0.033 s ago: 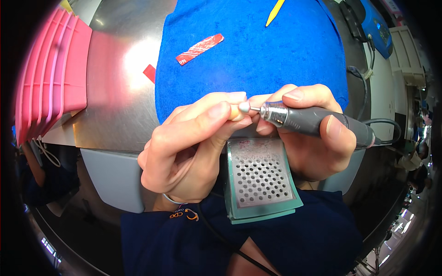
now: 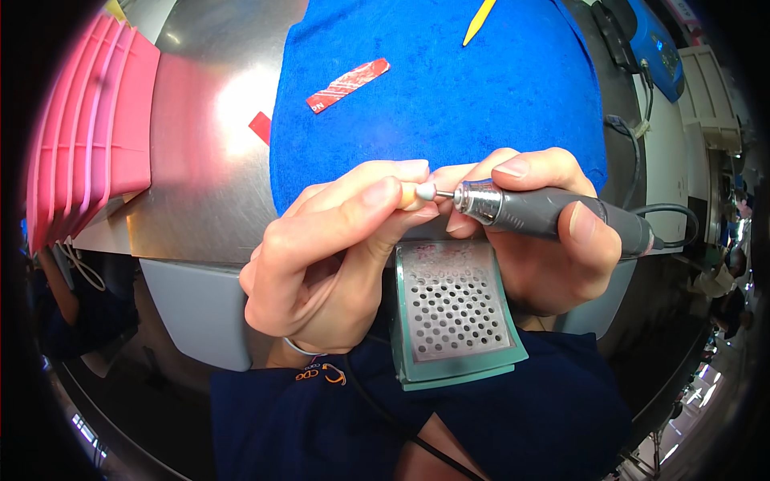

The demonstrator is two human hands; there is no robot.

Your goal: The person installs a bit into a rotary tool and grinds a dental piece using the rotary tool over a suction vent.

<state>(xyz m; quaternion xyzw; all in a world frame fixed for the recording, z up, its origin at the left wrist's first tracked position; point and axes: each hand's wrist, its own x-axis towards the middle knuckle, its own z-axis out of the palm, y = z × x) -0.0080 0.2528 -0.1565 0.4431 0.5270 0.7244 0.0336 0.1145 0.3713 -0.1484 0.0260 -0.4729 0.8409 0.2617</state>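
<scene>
My right hand (image 2: pixel 553 224) is wrapped round a dark grey rotary handpiece (image 2: pixel 553 210) with a silver collar. A thin metal shank sticks out of it to the left, bearing a rounded grey grinding tip (image 2: pixel 426 191). Between the thumb and fingertips of my left hand (image 2: pixel 333 240) is pinched a small cream-coloured piece (image 2: pixel 410 195), mostly covered by the fingers. Tip and piece appear to touch. Both hands meet above the near edge of a blue cloth (image 2: pixel 449 104).
Below my hands sits a green-framed perforated metal grate (image 2: pixel 453 309). Red strips (image 2: pixel 348 85) and a yellow pointed stick (image 2: pixel 479 22) lie about. A pink rack (image 2: pixel 96 136) stands left on the metal table (image 2: pixel 196 184); a blue device (image 2: pixel 656 48) is far right. The handpiece's cord (image 2: pixel 674 212) runs right.
The grinding tip has shifted very slightly downward against the cream-coloured piece. Both hands keep the same grip and place.
</scene>
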